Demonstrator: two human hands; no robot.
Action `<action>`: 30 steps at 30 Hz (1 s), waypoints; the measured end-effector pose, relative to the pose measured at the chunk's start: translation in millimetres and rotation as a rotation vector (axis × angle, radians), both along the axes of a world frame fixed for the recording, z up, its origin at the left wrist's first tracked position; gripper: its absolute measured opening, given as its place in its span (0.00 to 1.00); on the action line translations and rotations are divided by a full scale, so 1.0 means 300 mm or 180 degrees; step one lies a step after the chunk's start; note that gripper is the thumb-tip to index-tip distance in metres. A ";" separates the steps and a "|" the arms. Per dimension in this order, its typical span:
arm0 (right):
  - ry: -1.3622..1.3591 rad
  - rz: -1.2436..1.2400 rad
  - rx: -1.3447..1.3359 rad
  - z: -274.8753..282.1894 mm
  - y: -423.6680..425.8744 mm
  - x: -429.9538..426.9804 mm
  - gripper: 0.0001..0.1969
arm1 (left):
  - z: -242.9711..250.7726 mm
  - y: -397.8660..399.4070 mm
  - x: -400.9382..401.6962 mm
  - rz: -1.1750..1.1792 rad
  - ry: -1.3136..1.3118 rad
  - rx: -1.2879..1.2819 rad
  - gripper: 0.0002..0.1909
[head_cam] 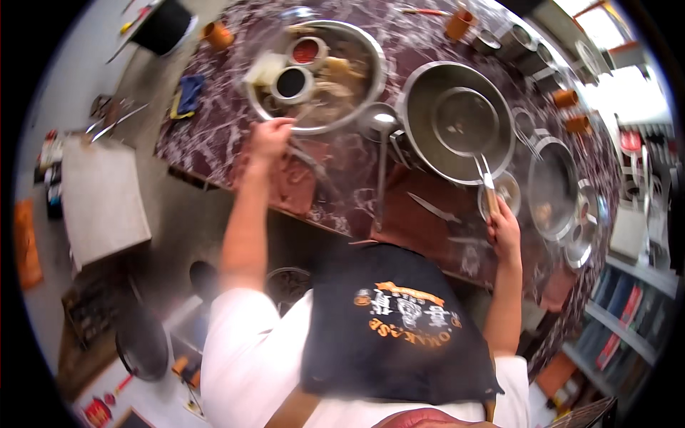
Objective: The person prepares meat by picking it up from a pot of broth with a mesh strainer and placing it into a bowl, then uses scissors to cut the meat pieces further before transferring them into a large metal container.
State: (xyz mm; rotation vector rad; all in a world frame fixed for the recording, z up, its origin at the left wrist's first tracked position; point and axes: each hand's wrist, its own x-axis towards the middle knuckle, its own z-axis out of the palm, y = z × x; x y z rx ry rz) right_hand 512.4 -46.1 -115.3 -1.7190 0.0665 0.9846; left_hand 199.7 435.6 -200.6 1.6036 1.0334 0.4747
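My right hand [503, 224] grips the wooden handle of a mesh strainer [464, 120], whose round basket sits inside a deep metal pot [415, 85]. At the near rim of a wide metal basin [377, 64] is my left hand [273, 136], its fingers bent; whether they pinch anything is too blurred to tell. The basin holds pale and brown food and two round containers, one with red contents [305, 51], one with dark contents [291, 83]. Between basin and pot lies a metal ladle [381, 160]. A knife [432, 207] rests on a reddish cloth [406, 224].
Right of the pot stand a shallow metal pan [554, 187] and a small bowl [507, 193]. Metal canisters [516, 40] line the far right. A folded blue cloth [191, 93] lies near the table's left edge. A pale side table [101, 198] stands at the left.
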 end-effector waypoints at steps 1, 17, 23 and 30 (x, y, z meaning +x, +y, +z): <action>-0.0047 0.0052 -0.0042 0.010 0.027 0.008 0.29 | -0.019 0.065 -0.058 -0.0234 0.0445 0.0760 0.14; -0.3716 0.3168 -0.2927 0.090 0.209 0.345 0.27 | 0.001 -0.245 -0.123 -0.0151 0.0811 0.1142 0.13; -0.1641 0.3876 -0.2322 0.168 0.269 0.421 0.16 | -0.043 -0.470 -0.167 0.0171 0.0338 0.0271 0.10; -0.0087 0.2732 -0.1106 0.057 0.161 0.447 0.23 | -0.003 -0.587 -0.145 0.0468 0.0130 -0.0075 0.09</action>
